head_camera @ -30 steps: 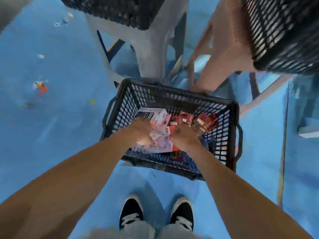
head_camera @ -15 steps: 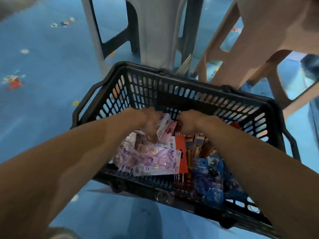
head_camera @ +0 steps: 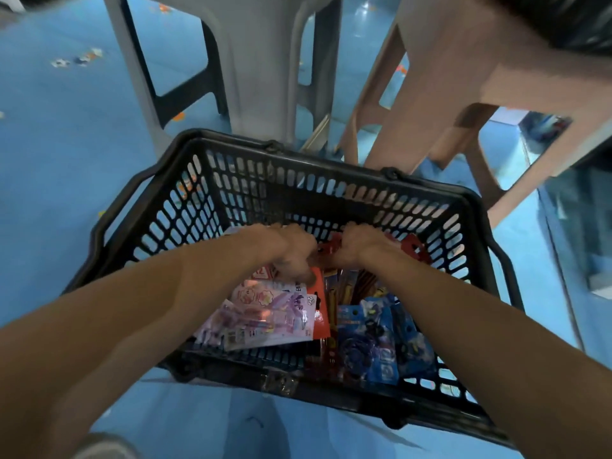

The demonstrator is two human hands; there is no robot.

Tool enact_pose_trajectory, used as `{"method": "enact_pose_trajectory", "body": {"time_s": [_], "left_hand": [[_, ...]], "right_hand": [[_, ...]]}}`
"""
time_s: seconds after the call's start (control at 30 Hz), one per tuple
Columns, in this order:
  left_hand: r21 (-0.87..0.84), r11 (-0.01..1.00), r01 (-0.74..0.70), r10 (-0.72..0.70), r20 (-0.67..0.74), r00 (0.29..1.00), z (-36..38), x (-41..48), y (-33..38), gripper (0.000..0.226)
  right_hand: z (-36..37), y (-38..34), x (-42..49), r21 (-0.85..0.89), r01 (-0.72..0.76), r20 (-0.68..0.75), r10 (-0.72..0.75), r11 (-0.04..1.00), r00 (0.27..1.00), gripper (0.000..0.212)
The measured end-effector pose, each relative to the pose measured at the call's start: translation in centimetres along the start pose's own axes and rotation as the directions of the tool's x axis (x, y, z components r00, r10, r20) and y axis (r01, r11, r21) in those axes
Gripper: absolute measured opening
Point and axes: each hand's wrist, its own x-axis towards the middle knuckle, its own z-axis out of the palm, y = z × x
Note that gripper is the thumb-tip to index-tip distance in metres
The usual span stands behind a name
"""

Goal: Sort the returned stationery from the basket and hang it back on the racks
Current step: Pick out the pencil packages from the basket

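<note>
We judge the sorting barely begun: our left grip (head_camera: 291, 256) and right grip (head_camera: 361, 246) curl among the basket's (head_camera: 231, 142) packets (head_camera: 265, 313), hold unclear.

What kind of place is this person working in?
Probably a shop selling stationery or toys: a black shopping basket on the blue floor holds carded packs with hang holes, like the pink-purple pack and blue pack. A plastic stool stands behind.
</note>
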Motion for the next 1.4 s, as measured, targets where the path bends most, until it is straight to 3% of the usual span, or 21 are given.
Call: {"method": "enact_pose_trajectory", "body": {"time_s": [0.13,0.37,0.5,0.6,0.73,0.8,0.93,1.03,1.1,1.2,1.3,1.4], "left_hand": [[-0.169,0.985,-0.035,0.032,-0.020,0.999,0.1,-0.5,-0.2,0.016],[-0.316,0.947,-0.057,0.022,-0.114,0.993,-0.1,-1.6,-0.8,0.026],[-0.525,0.851,0.005,-0.097,-0.147,0.984,-0.5,-2.2,-1.3,0.072],[-0.672,0.741,-0.005,-0.084,-0.099,0.992,-1.3,-2.8,-1.6,0.098],[-0.794,0.600,-0.101,0.000,-0.127,0.992,-2.2,-3.5,-0.6,0.056],[-0.830,0.537,-0.150,-0.012,-0.185,0.983,-2.3,-3.5,0.3,0.051],[-0.828,0.492,-0.269,-0.029,-0.324,0.946,-3.2,-3.7,1.9,0.059],[-0.795,0.493,-0.352,0.029,-0.389,0.921,-4.3,-4.3,2.6,0.035],[-0.822,0.442,-0.359,-0.003,-0.402,0.916,-4.8,-4.6,2.8,0.025],[-0.848,0.409,-0.337,-0.113,-0.413,0.904,-4.5,-4.2,2.1,0.029],[-0.865,0.411,-0.289,-0.148,-0.376,0.915,-3.5,-4.0,1.2,0.026],[-0.858,0.445,-0.256,-0.139,-0.348,0.927,-2.7,-4.0,0.6,0.022]], "right_hand": [[-0.2,0.8,-1.2,0.155,0.057,-0.082,-0.044,0.986,0.996,0.080],[-1.6,1.5,-2.2,0.331,0.177,-0.145,-0.136,0.927,0.980,0.036],[-4.3,2.8,-4.1,0.513,0.239,-0.191,-0.161,0.824,0.968,0.036],[-6.5,4.4,-5.2,0.647,0.276,-0.240,-0.154,0.711,0.959,0.035],[-8.5,5.8,-6.7,0.822,0.277,-0.294,-0.046,0.497,0.955,0.034],[-9.1,6.1,-7.1,0.879,0.294,-0.312,-0.013,0.376,0.950,0.037],[-10.0,6.1,-7.5,0.907,0.343,-0.351,-0.011,0.244,0.936,0.035],[-10.4,5.6,-7.6,0.918,0.368,-0.365,-0.043,0.146,0.930,0.031],[-10.7,5.1,-7.5,0.918,0.388,-0.386,-0.043,0.085,0.922,0.029],[-10.8,4.3,-7.1,0.925,0.376,-0.377,-0.005,0.052,0.926,0.027],[-10.6,4.3,-6.7,0.957,0.283,-0.285,0.013,0.067,0.959,0.012],[-10.1,4.7,-5.6,0.949,0.253,-0.281,0.138,0.187,0.950,0.013]]}}
